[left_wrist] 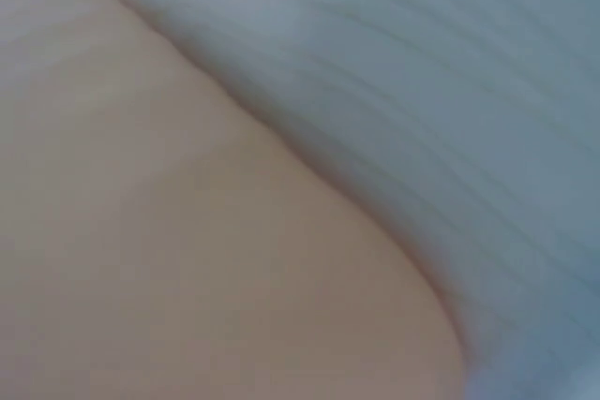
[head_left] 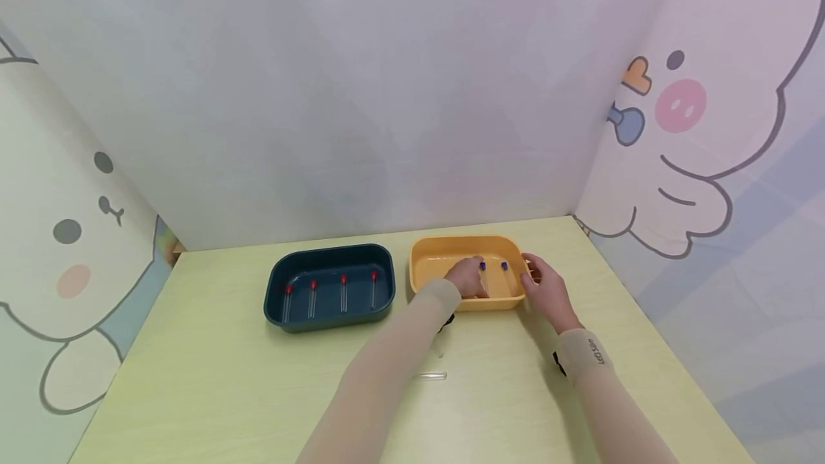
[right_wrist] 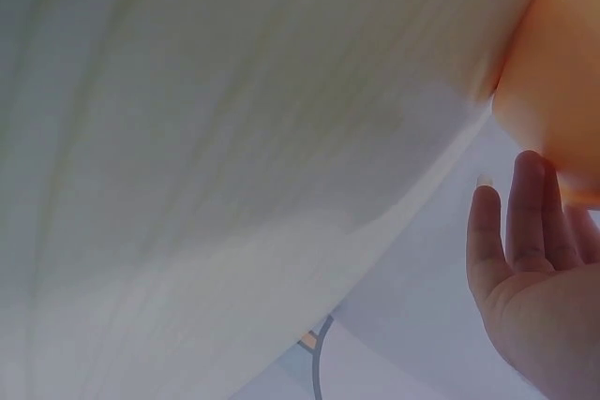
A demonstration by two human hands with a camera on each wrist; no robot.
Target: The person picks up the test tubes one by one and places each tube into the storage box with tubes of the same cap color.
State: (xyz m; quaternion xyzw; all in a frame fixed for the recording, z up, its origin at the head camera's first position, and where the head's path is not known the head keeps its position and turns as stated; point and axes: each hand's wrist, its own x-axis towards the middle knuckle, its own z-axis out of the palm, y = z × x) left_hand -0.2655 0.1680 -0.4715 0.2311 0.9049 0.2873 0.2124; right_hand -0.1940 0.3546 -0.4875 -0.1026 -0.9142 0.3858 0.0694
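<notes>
My left hand (head_left: 467,278) reaches into the yellow tray (head_left: 430,242), its fingers curled close at a clear test tube with a blue cap (head_left: 482,266). Part of that tube is covered by the hand. Another tube with a blue cap (head_left: 505,266) lies to its right in the tray. At the tray's right end is my right hand (head_left: 546,292), its fairly straight fingers (right_wrist: 527,213) at the outside of the orange-looking wall (right_wrist: 553,91). The left wrist view shows only blurred skin and table.
Left of the yellow tray stands a dark blue tray (head_left: 322,258) holding several clear tubes with red caps (head_left: 344,279). A clear tube (head_left: 432,376) lies on the table in front, partly behind my left sleeve (head_left: 387,371). A white curtain (head_left: 361,127) closes off the back.
</notes>
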